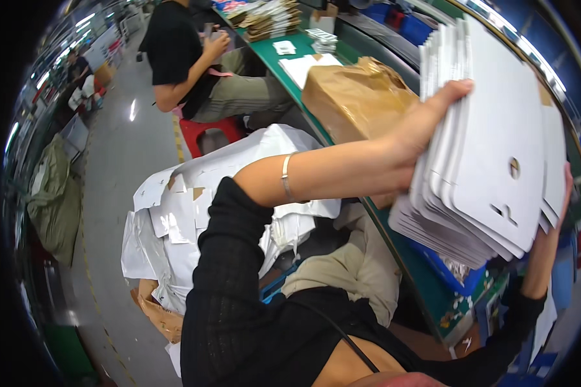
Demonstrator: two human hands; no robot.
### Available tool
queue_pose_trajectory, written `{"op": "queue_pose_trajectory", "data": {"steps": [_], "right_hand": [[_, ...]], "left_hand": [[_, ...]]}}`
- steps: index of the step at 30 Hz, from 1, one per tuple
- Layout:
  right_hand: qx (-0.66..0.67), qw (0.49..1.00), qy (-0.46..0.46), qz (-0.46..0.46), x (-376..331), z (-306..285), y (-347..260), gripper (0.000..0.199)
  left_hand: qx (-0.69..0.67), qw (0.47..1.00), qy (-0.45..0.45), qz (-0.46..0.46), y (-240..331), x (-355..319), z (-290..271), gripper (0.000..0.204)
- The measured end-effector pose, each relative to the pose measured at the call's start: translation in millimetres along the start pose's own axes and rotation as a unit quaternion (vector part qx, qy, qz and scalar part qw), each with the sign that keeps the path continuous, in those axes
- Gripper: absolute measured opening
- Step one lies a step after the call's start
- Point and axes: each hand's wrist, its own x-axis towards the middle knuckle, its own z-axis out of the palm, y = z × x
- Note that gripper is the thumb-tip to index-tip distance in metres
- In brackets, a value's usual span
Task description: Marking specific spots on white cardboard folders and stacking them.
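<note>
White stack: many flat, round-cornered white pieces, held up on edge between two hands, over the right part of the counter; whether its lower edge rests on anything cannot be told.
Left hand: the hand grips the stack's near left side, thumb over the edges, fingers partly hidden behind it.
Right hand: the hand holds the far right edge, its fingers along the side; the palm is mostly hidden.
Weight and stiffness: each piece looks light and card-like, stiff yet bendable; together they are probably fairly heavy.
Slip: the faces look smooth, and the lower layers fan out unevenly, so pieces could slide apart.
Best hold: both side edges, squeezed evenly, with support beneath; corners and cut-outs would likely crease first.
Blue bin: the bin sits just below the stack, crowding the space there.
Brown wrapping: a bulky crumpled bundle lies beside the left forearm, blocking that side.
White sheeting: a loose heap lies left of the person.
Co-worker: a seated person occupies a red stool farther along.
</note>
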Motion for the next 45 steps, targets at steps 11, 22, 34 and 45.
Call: {"op": "queue_pose_trajectory", "data": {"steps": [11,22,34,45], "right_hand": [[0.286,0.880,-0.355,0.133,82,290,80,0.049],[0.395,0.815,-0.393,0.157,178,487,149,0.065],[0.301,0.806,-0.457,0.223,242,516,365,0.068],[0.201,0.826,-0.424,0.311,223,520,404,0.070]], "left_hand": [[0.140,0.921,0.315,0.180,76,5,-162,0.090],[0.248,0.857,0.359,0.275,125,103,-341,0.096],[0.065,0.888,0.380,0.251,-12,174,-452,0.078],[0.136,0.841,0.486,0.193,-32,184,-425,0.085]]}}
